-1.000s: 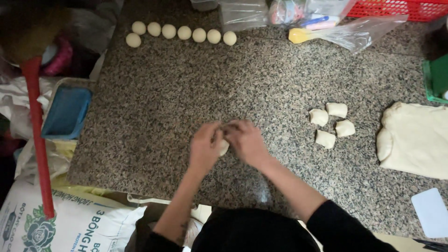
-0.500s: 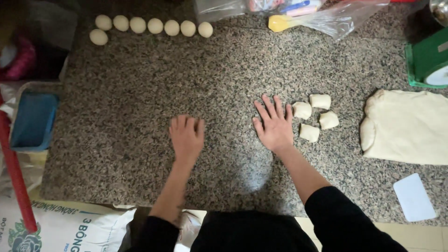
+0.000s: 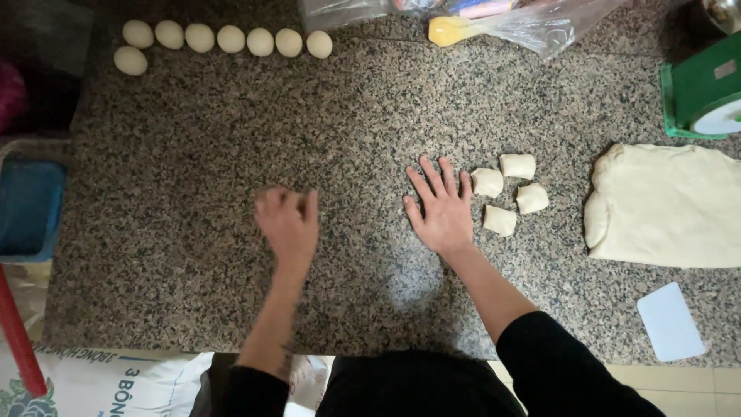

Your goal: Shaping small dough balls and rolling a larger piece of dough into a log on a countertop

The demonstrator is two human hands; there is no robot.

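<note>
Dough pieces (image 3: 513,193) lie just beside the flat, open right hand (image 3: 440,208); left hand (image 3: 287,222) curled, blurred.

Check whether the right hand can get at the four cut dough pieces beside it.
Probably yes. The right hand lies flat on the granite counter, fingers spread, right next to the four cut dough pieces, with nothing between them.

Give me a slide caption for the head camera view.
Right hand flat on granite counter beside four cut dough pieces; left hand curled, blurred.
</note>
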